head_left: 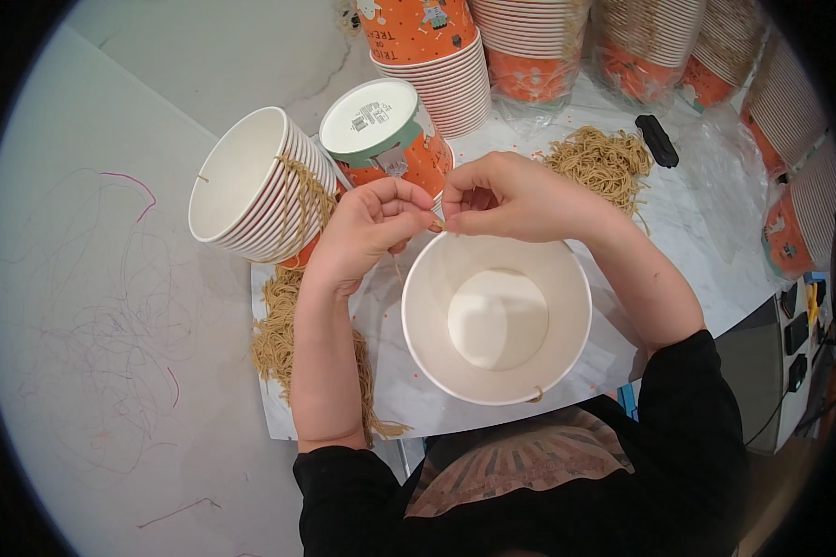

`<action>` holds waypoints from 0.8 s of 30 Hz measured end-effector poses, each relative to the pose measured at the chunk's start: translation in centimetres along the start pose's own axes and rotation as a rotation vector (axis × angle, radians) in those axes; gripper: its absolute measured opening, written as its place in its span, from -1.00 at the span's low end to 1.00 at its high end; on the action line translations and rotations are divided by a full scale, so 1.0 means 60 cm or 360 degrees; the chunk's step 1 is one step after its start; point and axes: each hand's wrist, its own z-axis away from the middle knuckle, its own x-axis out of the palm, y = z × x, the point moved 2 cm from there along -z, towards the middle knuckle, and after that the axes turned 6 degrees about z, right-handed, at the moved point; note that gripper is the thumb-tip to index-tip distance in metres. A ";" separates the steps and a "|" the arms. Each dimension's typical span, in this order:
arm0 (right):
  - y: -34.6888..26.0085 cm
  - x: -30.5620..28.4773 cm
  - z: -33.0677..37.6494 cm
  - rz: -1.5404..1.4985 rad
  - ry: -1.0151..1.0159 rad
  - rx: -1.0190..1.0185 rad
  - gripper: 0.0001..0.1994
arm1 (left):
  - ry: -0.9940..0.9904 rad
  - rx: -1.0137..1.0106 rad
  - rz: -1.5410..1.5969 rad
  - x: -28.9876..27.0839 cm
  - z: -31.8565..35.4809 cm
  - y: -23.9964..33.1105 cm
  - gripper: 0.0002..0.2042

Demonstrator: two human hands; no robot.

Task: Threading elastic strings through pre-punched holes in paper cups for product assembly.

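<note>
A white-lined paper bucket point(567, 311) stands in front of me with its mouth facing up. At its far rim, my left hand point(367, 218) and my right hand point(506, 197) meet with fingertips pinched. Between them shows a short bit of tan twine point(437, 226), held by both. Below the left fingers a thin strand hangs down. A small twine knot point(536, 395) sits on the bucket's near rim. Curled fingers hide most of the twine and the spot where it meets the rim.
A tilted stack of buckets point(241, 186) with twine lies at left, beside an upside-down orange bucket point(372, 116). More stacks point(446, 88) line the back. Twine piles point(604, 162) point(274, 330) lie right and left. A black tool point(657, 141) and plastic wrap point(724, 176) lie at right.
</note>
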 end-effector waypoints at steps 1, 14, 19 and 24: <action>0.002 0.001 -0.001 0.0000 0.0000 0.0000 -0.79 | 0.0000 0.0000 0.0000 0.001 -0.001 0.001 -0.80; 0.004 -0.004 0.001 0.0050 -0.0037 0.0038 -0.83 | -0.0039 0.0035 -0.0066 0.011 0.000 0.002 -0.78; -0.003 -0.005 0.003 0.0058 -0.0072 0.0064 -0.84 | -0.0028 -0.0052 -0.0134 0.007 0.004 0.008 -0.84; -0.004 -0.004 0.004 0.0050 -0.0101 0.0022 -0.84 | -0.0072 0.0028 -0.0166 0.007 0.010 0.013 -0.89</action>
